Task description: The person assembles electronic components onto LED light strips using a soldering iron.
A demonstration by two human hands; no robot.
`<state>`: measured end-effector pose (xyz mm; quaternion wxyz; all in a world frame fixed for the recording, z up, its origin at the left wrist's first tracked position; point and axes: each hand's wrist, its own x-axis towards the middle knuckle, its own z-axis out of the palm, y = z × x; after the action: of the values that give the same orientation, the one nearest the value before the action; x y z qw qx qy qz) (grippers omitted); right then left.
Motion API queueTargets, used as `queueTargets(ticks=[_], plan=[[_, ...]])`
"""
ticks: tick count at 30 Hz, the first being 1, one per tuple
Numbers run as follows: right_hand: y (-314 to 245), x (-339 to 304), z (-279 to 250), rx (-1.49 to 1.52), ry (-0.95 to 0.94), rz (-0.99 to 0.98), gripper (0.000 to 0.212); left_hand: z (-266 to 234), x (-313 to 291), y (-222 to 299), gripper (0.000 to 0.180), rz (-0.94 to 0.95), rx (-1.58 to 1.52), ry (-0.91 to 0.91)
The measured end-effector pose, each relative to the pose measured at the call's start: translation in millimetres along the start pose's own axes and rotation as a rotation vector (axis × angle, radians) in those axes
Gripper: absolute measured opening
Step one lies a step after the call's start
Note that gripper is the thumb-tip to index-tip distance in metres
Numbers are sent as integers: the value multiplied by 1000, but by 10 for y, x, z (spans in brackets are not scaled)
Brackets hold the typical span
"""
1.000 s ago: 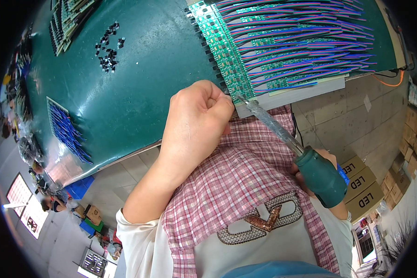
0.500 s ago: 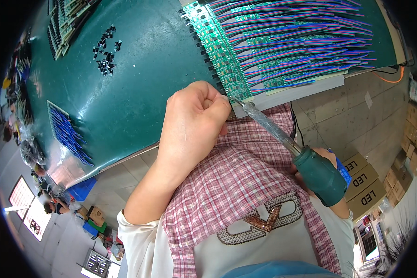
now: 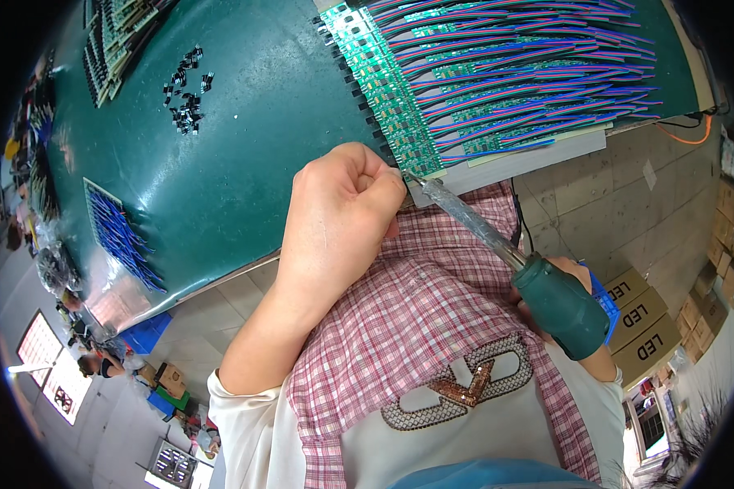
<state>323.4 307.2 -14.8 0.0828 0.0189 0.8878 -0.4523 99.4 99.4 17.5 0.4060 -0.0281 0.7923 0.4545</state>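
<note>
My left hand is closed in a pinch at the near corner of a green circuit board panel. What its fingertips hold is hidden behind the thumb and fist. In my right hand is a soldering iron with a dark green handle, which covers most of that hand. The iron's tip meets the panel's near corner, close beside my left fingertips. Black connectors stick out along the panel's left edge. From its right side run several rows of blue, red and black wires.
Loose small black connectors lie on the green table mat. A board with blue wires rests near the left edge, and stacked boards sit far left. Cardboard boxes stand at the right, below the table.
The soldering iron has shifted slightly up and to the left, its tip staying at the panel's near corner. My left hand has kept its place and pinch.
</note>
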Motion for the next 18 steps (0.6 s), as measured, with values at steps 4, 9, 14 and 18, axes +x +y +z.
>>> queueTargets(ticks=[4,9,14,18], plan=[[34,0,-1,79,-23,44,35,-9,1,-1,18,-12,8,-3],[39,-3,-32,58,-21,-14,37,-6,5,-12,17,3,-7,7],[20,-28,-58,103,2,-3,35,-11,6,-2,18,-8,-1,5],[-25,-66,-27,42,15,146,27,-6,2,12,18,-5,1,8]])
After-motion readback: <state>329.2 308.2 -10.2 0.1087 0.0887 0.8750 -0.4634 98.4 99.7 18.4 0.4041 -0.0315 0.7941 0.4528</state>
